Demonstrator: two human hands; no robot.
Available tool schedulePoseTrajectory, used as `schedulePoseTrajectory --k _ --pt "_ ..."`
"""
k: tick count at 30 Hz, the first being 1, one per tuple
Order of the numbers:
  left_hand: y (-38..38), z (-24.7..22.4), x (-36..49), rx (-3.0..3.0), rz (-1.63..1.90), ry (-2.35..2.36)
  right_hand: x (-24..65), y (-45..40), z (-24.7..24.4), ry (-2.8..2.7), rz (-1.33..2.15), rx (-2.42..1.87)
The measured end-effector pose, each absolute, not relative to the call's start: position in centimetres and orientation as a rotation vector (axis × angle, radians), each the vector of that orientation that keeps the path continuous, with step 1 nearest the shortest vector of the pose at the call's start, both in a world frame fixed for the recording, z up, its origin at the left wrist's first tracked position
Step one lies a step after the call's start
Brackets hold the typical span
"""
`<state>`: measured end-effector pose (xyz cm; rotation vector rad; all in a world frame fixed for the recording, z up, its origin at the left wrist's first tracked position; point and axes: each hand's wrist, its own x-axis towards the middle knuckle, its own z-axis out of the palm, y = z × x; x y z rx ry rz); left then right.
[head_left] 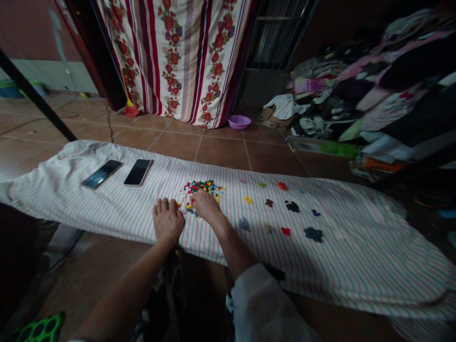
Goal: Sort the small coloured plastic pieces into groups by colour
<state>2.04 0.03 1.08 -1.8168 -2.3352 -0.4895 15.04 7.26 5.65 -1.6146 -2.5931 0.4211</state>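
A heap of small multicoloured pieces lies on the striped cloth. Over the heap's lower part is my right hand, its fingers drawn together and pointing down; what they grip, if anything, is hidden. My left hand lies palm down on the cloth at the heap's left edge, fingers spread. To the right, small groups sorted by colour sit apart: yellow, black, dark grey, grey, red, orange and several others.
Two phones, one dark and one light-edged, lie on the cloth's left part. Beyond the cloth are a tiled floor, a purple basin, a floral curtain and piled clothes at the right.
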Motion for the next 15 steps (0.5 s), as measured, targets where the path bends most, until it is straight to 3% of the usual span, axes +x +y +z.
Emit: schedulePoseTrajectory --k 15 --pt "-0.2 1.5 2.1 -1.834 -0.54 -2.327 18.0 6.7 5.4 -2.168 0.548 -1.432"
